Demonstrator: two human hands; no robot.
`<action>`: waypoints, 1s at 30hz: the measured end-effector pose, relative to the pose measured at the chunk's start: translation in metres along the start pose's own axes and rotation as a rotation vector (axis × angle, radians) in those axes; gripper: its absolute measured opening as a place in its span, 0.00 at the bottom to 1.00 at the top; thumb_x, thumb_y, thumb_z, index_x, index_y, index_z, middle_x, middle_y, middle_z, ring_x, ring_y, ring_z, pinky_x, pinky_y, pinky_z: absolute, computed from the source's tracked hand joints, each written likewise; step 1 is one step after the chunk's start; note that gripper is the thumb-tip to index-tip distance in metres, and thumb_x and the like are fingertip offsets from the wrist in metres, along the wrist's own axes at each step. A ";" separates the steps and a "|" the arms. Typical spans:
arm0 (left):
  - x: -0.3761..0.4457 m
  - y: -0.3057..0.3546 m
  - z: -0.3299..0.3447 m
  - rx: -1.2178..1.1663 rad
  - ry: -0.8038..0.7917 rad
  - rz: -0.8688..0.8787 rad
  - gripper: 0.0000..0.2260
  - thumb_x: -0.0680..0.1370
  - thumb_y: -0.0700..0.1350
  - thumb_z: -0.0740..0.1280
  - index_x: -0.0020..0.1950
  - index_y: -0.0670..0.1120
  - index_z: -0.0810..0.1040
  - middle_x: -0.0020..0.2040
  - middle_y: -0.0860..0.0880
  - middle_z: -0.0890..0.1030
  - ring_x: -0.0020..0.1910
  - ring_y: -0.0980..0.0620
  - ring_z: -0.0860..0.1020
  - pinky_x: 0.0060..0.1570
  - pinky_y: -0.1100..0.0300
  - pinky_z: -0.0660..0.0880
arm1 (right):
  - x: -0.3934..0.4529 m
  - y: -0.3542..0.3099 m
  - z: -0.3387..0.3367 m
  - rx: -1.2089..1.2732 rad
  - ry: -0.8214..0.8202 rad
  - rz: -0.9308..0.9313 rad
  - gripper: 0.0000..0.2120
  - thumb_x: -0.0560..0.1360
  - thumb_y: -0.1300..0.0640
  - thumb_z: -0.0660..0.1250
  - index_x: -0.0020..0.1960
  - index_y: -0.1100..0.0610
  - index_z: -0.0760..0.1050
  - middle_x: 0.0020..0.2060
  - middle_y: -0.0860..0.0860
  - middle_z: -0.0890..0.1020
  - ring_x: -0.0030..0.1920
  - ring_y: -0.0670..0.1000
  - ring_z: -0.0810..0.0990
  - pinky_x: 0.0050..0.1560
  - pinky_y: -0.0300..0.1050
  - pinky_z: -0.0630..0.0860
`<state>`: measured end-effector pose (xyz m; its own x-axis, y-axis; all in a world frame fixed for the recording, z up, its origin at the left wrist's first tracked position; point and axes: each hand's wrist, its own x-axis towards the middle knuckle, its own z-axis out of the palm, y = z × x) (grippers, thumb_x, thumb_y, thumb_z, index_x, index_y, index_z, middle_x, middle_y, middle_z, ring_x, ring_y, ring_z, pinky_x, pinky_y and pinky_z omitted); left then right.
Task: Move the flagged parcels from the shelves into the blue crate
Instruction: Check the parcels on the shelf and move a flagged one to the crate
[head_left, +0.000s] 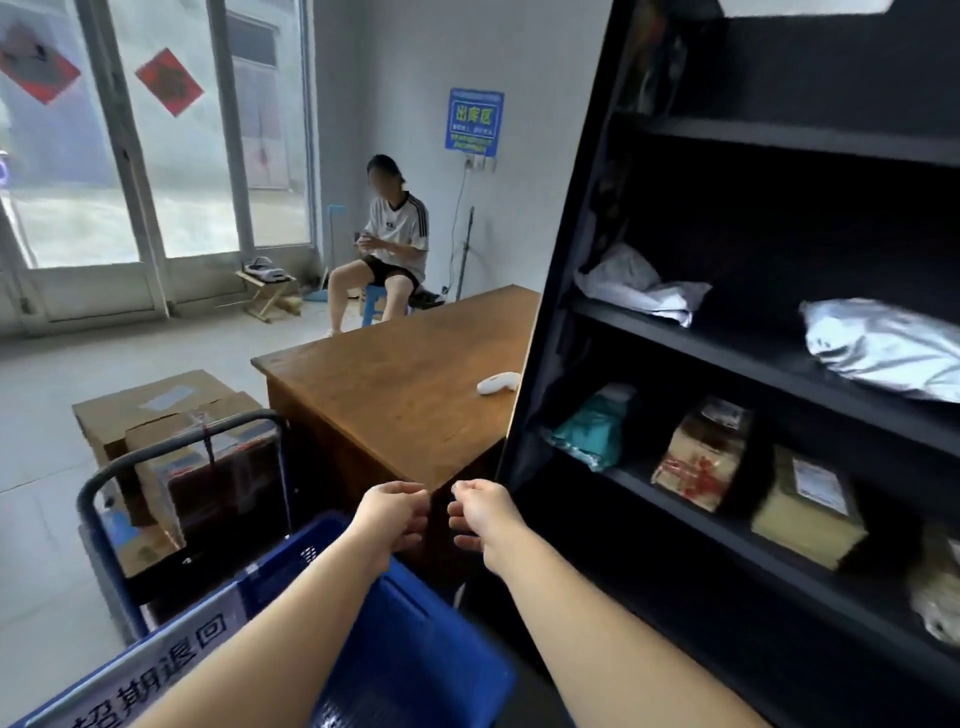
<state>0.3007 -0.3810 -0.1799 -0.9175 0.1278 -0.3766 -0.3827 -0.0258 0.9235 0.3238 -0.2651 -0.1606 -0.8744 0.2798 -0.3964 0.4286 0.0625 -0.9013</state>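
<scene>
Wooden desk (395, 384), white scanner (497, 383) on it; seated person (389, 244) behind; cardboard boxes (171, 415) left.

Curled left hand (395, 514), right hand (480, 512) — blue crate (415, 649)

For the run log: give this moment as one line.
left hand: curled, empty | right hand: curled, empty | blue crate: below arms | shelves: parcels untouched
</scene>
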 end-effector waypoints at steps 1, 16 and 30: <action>0.003 0.003 0.016 0.000 -0.027 0.001 0.06 0.78 0.38 0.64 0.54 0.43 0.74 0.38 0.47 0.76 0.31 0.53 0.71 0.31 0.62 0.68 | 0.001 -0.001 -0.017 0.009 0.025 -0.004 0.08 0.80 0.56 0.56 0.45 0.54 0.72 0.34 0.48 0.73 0.33 0.46 0.71 0.37 0.41 0.70; 0.072 0.035 0.225 0.053 -0.178 0.035 0.06 0.78 0.42 0.65 0.54 0.46 0.76 0.42 0.48 0.79 0.39 0.51 0.76 0.41 0.58 0.74 | 0.072 -0.022 -0.226 0.061 0.260 -0.048 0.14 0.80 0.54 0.56 0.59 0.59 0.74 0.38 0.48 0.75 0.40 0.48 0.74 0.45 0.44 0.74; 0.204 0.038 0.306 0.089 -0.142 -0.040 0.07 0.78 0.41 0.65 0.55 0.44 0.77 0.44 0.46 0.77 0.42 0.49 0.75 0.46 0.54 0.74 | 0.201 -0.019 -0.292 0.102 0.291 0.034 0.15 0.80 0.53 0.59 0.60 0.62 0.73 0.42 0.52 0.78 0.45 0.50 0.75 0.45 0.46 0.72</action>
<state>0.1324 -0.0522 -0.1991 -0.8746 0.2659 -0.4054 -0.4021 0.0695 0.9130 0.2059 0.0696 -0.1720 -0.7515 0.5438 -0.3735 0.4187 -0.0444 -0.9070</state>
